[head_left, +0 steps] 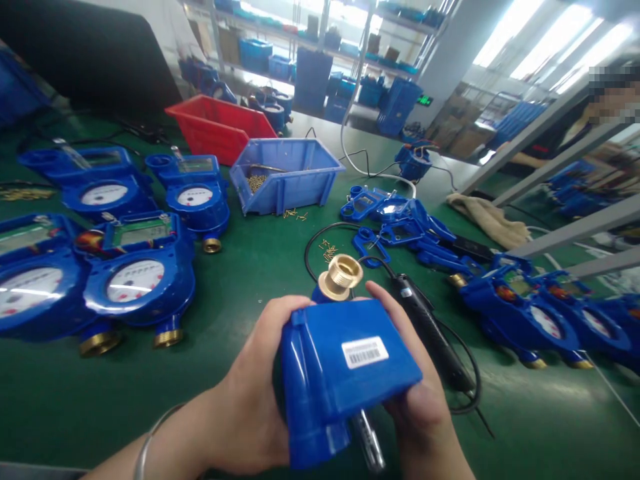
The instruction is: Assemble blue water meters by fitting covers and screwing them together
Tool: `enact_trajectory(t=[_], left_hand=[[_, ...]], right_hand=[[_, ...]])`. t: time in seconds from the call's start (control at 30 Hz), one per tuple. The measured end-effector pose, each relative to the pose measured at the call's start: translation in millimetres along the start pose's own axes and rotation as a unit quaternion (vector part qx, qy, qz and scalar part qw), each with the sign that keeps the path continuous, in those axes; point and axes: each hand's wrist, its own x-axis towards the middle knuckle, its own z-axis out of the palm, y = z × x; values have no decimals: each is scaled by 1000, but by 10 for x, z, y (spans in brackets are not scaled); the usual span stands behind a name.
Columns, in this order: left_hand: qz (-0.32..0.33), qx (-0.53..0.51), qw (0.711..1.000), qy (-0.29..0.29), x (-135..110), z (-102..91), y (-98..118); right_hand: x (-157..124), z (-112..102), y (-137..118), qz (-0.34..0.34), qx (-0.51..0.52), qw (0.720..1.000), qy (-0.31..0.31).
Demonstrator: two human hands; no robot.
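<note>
Between my two hands is a blue water meter (320, 360), held up over the green bench near its front edge. My left hand (245, 387) grips its left side, and my right hand (420, 400) wraps round the right. A white barcode label (365, 352) faces me on the blue housing. The brass threaded end (345, 275) points away from me, while a small clear and metallic tube (370, 443) hangs below. The meter's dial is out of sight. Just right of my right hand lies a black electric screwdriver (433, 333) with its cable.
Several blue water meters (140, 277) stand at left, and more meters (535, 313) at right. A blue bin (290, 177) of small brass screws sits beside a red bin (215, 127). Loose screws (329, 251), blue plastic covers (400, 220) and a glove (490, 220) lie beyond. A person (560, 133) is behind the rails.
</note>
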Motion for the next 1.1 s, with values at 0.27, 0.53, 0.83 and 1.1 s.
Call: enact_trajectory(t=[0.27, 0.53, 0.83, 1.1], left_hand=[[53, 17, 997, 58, -302, 138, -89], [20, 6, 998, 53, -368, 143, -33], [-107, -160, 974, 122, 4, -37, 79], [-310, -284, 895, 150, 322, -250, -227]], right_hand=[[-196, -50, 1, -11, -86, 995, -46], [-199, 3, 53, -31, -68, 996, -52], [280, 209, -187, 51, -35, 998, -4], [970, 429, 321, 181, 55, 980, 59]])
